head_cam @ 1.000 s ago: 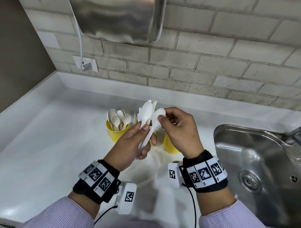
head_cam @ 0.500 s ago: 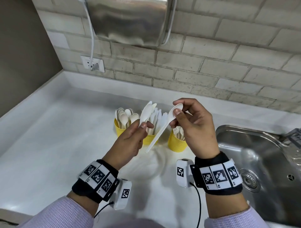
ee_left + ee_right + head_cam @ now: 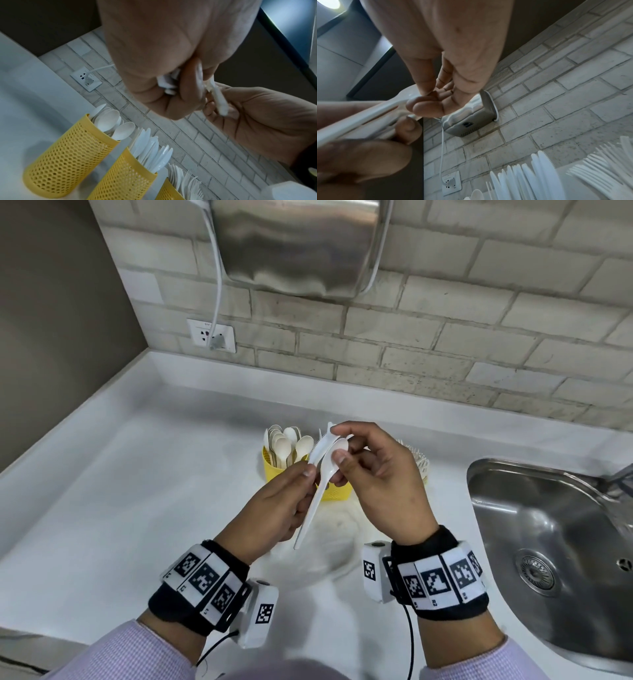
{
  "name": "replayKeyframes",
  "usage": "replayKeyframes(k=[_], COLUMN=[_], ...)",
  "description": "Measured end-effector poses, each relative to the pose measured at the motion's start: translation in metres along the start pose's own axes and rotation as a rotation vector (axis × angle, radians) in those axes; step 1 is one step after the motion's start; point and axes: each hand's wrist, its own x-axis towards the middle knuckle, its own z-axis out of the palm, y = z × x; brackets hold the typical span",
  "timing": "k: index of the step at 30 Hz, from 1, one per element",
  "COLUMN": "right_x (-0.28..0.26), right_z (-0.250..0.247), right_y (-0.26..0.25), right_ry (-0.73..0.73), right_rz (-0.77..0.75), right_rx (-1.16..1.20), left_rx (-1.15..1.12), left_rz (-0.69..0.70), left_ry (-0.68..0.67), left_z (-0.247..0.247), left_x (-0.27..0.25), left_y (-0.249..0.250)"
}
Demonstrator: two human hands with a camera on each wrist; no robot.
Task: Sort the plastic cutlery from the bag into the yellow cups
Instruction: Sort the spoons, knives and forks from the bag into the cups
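Three yellow mesh cups are standing in a row at the far side of the white counter [image 3: 102, 508], and all three are already looking well filled; the spoon cup [image 3: 68, 159] on the left is holding a crowd of cream spoons, the knife cup [image 3: 123, 180] in the middle is bristling with white serrated knives, and the fork cup [image 3: 169, 192] on the right is showing a fan of fork tines. The sorting is judged to be well along, with only a small handful of cutlery [image 3: 323, 445] remaining in the hands; the clear plastic bag [image 3: 329, 546] is lying flattened on the counter just below the hands, and whether anything is left inside it cannot be told.

The left hand [image 3: 274, 508] is being held up over the near edge of the cups, fingers curled and gripping the handles of the leftover bundle, a knife among them; the right hand [image 3: 380, 484] is meeting it from the right, thumb and fingertips pinching the bowl of a single white spoon [image 3: 320, 491] whose handle is slanting down and to the left toward the counter; the other fingers are bending loosely. The spoon is lying against the bundle, seemingly being separated from it, and is judged to be bound for the leftmost cup.
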Motion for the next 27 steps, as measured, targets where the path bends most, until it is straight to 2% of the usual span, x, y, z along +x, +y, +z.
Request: replayKeyframes(k=[8,14,18,24,27], right_x=[0.001,0.003,0.006,0.010,0.018], right_z=[0.016,0.026,0.030,0.033,0.028], right_y=[0.006,0.004,0.001,0.004,0.005], right_ry=[0.105,0.101,0.174,0.129,0.180], right_rz=[0.075,0.105,0.114,0.099,0.063], right_rx=[-0.068,-0.037,0.008,-0.068,-0.080], left_rx=[0.037,-0.007,-0.005,0.024,0.046], left_rz=[-0.095,-0.075,-0.061,-0.045,-0.052], left_ry=[-0.004,-0.034,0.008,0.029,0.104], left_z=[-0.014,-0.024,-0.028,-0.030,-0.037], left_x=[-0.010,-0.013,-0.009,-0.006,-0.004], left_y=[-0.004,-0.002,-0.001,-0.002,-0.003])
